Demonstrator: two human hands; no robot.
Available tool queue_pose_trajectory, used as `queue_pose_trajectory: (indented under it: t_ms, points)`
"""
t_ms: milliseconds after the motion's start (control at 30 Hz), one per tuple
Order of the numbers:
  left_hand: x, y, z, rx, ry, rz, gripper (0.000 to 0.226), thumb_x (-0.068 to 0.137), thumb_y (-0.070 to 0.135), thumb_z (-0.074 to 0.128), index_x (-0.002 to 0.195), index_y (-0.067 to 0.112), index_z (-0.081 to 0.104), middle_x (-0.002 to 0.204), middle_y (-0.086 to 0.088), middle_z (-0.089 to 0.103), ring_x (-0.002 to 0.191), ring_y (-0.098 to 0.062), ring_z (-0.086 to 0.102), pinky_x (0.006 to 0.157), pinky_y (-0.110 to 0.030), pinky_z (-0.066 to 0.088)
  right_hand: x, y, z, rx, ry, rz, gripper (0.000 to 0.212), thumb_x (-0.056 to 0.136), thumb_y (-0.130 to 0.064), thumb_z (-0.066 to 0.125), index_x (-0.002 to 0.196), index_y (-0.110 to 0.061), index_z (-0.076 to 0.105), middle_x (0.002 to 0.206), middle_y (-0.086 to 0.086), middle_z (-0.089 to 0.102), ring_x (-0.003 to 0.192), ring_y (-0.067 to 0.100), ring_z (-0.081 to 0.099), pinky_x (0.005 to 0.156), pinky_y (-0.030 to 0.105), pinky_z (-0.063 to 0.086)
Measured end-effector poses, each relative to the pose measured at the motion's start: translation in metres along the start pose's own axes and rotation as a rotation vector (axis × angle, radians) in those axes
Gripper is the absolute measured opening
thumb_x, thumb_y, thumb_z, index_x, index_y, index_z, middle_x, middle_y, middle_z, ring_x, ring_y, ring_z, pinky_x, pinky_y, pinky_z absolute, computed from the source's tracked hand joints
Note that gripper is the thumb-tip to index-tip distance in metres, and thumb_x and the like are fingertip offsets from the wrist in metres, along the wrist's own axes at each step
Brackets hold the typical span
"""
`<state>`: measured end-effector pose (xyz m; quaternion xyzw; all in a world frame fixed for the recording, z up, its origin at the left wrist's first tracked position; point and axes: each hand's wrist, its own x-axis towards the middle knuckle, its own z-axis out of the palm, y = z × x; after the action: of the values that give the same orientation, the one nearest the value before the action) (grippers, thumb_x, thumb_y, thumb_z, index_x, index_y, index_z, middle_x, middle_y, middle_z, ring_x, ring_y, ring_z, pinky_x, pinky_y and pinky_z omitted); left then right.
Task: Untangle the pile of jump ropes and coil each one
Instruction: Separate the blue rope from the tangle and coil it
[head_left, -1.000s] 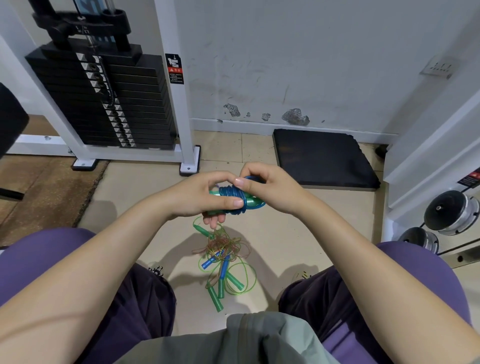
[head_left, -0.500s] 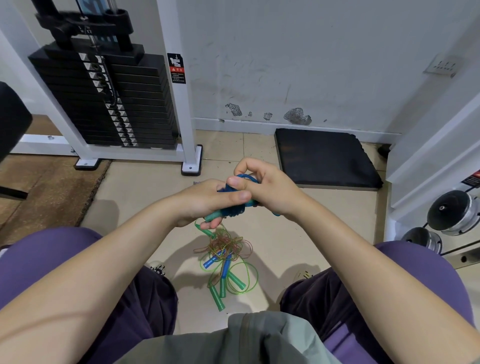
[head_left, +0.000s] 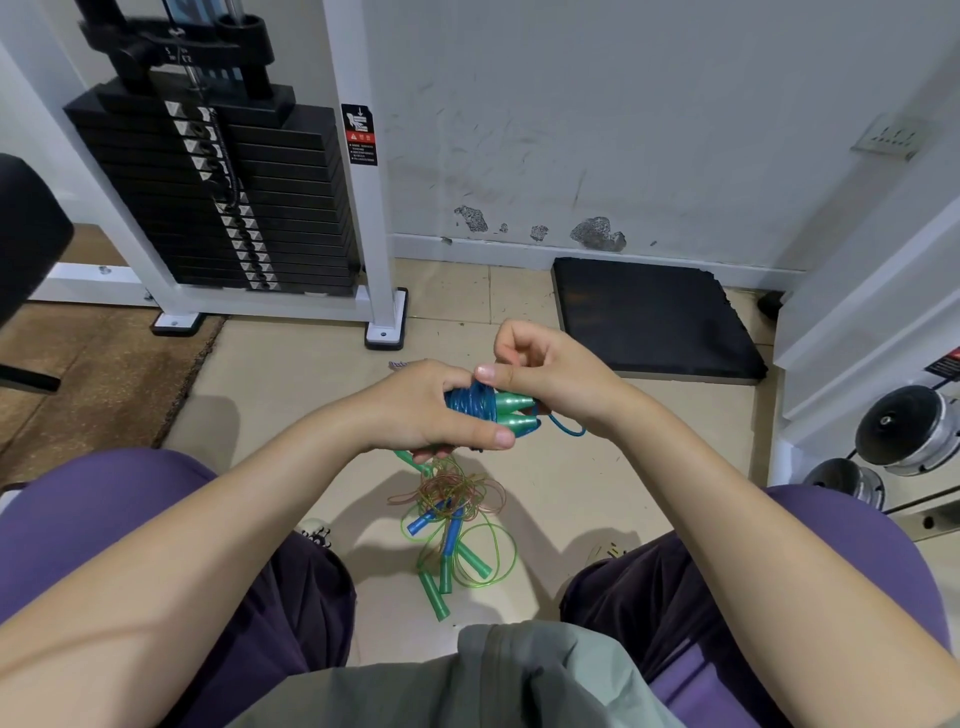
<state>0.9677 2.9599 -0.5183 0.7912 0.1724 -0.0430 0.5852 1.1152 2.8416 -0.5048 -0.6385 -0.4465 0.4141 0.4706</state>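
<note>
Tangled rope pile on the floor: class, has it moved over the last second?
No. The tangled rope pile keeps its place, at the same offset from the white machine foot.

Illumination: even, moderately bright, diffuse, from overhead. Soft-edged shadows of the arms fall on the tiled floor (head_left: 291, 395) either side of the jump rope pile (head_left: 452, 525). Small highlights appear on the chrome dumbbell ends (head_left: 906, 428). Focus is sharp centrally. Wide-angle distortion bends the white machine frame (head_left: 363, 208) and stretches the frame edges
</note>
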Motion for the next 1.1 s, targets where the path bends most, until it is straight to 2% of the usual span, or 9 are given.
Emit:
queue_pose_trajectory:
  t_ms: [167, 367, 433, 567, 667, 767, 867, 933, 1100]
  points:
    - [0.000, -0.001, -0.004, -0.059, 0.051, 0.020, 0.034, 0.081, 0.030, 0.081, 0.104, 0.012, 0.064, 0.083, -0.010, 0.075, 0.056, -0.027, 0.066, 0.048, -0.026, 0.047, 0.002, 0.000, 0.001, 0.003, -0.019, 0.067, 0.041, 0.102, -0.046, 0.042, 0.077, -0.016, 0.053, 0.055, -0.003, 0.051, 0.044, 0.014, 0.041, 0.045, 0.025, 0.028]
    - [0.004, -0.006, -0.015, -0.226, 0.151, 0.118, 0.053, 0.075, 0.037, 0.082, 0.124, 0.036, 0.060, 0.094, -0.020, 0.072, 0.056, -0.028, 0.059, 0.049, -0.027, 0.046, 0.005, 0.004, -0.004, 0.111, -0.074, 0.098, 0.072, 0.090, -0.072, 0.030, 0.117, -0.010, 0.055, 0.062, 0.004, 0.053, 0.039, 0.013, 0.025, 0.044, 0.026, 0.021]
    - [0.008, -0.006, -0.018, -0.327, 0.277, 0.138, 0.044, 0.076, 0.037, 0.080, 0.116, 0.029, 0.065, 0.085, -0.013, 0.073, 0.053, -0.025, 0.059, 0.047, -0.026, 0.045, 0.004, 0.004, -0.003, 0.135, -0.069, 0.070, 0.054, 0.094, -0.066, 0.038, 0.111, -0.017, 0.054, 0.064, 0.006, 0.051, 0.039, 0.012, 0.024, 0.044, 0.024, 0.018]
    - [0.012, -0.008, -0.033, -0.490, 0.534, 0.097, 0.037, 0.079, 0.035, 0.082, 0.105, 0.017, 0.063, 0.083, -0.012, 0.072, 0.053, -0.020, 0.061, 0.046, -0.024, 0.046, 0.002, 0.005, -0.005, 0.019, 0.015, 0.086, 0.009, 0.101, -0.025, 0.054, 0.095, -0.018, 0.052, 0.054, -0.002, 0.046, 0.045, 0.010, 0.029, 0.043, 0.018, 0.022]
    - [0.011, -0.012, -0.040, -0.474, 0.625, 0.059, 0.037, 0.083, 0.033, 0.078, 0.110, 0.014, 0.063, 0.083, -0.003, 0.075, 0.058, -0.019, 0.067, 0.048, -0.022, 0.048, 0.002, 0.004, -0.006, 0.027, 0.127, 0.041, 0.021, 0.103, -0.023, 0.049, 0.089, -0.014, 0.061, 0.054, 0.000, 0.048, 0.042, 0.010, 0.032, 0.042, 0.018, 0.025]
    - [0.013, -0.013, -0.037, -0.463, 0.625, 0.045, 0.027, 0.083, 0.031, 0.079, 0.102, 0.016, 0.066, 0.084, -0.002, 0.073, 0.062, -0.019, 0.070, 0.046, -0.021, 0.047, 0.002, 0.004, -0.009, -0.004, 0.279, -0.014, 0.022, 0.101, -0.026, 0.052, 0.098, -0.018, 0.073, 0.066, 0.004, 0.062, 0.043, 0.015, 0.043, 0.044, 0.021, 0.032]
    - [0.014, -0.013, -0.032, -0.435, 0.601, 0.037, 0.022, 0.084, 0.030, 0.078, 0.096, 0.015, 0.069, 0.088, -0.007, 0.074, 0.060, -0.017, 0.069, 0.046, -0.020, 0.047, 0.002, 0.004, -0.009, 0.052, 0.367, -0.051, 0.019, 0.098, -0.023, 0.058, 0.103, -0.021, 0.076, 0.083, 0.006, 0.071, 0.051, 0.016, 0.052, 0.049, 0.021, 0.039]
    - [0.013, -0.011, -0.028, -0.436, 0.578, 0.038, 0.024, 0.084, 0.030, 0.078, 0.097, 0.011, 0.069, 0.089, -0.008, 0.073, 0.057, -0.016, 0.068, 0.045, -0.020, 0.046, 0.002, 0.002, -0.008, 0.111, 0.406, -0.083, 0.014, 0.094, -0.019, 0.063, 0.095, -0.017, 0.077, 0.081, 0.000, 0.072, 0.061, 0.014, 0.058, 0.055, 0.022, 0.044]
    - [0.012, -0.005, -0.019, -0.454, 0.510, 0.040, 0.027, 0.083, 0.025, 0.078, 0.098, 0.006, 0.065, 0.075, -0.004, 0.069, 0.053, -0.014, 0.063, 0.043, -0.021, 0.045, 0.002, -0.006, -0.013, 0.482, 0.258, -0.141, 0.015, 0.090, -0.011, 0.062, 0.101, -0.003, 0.067, 0.106, 0.010, 0.069, 0.102, 0.018, 0.063, 0.087, 0.028, 0.051]
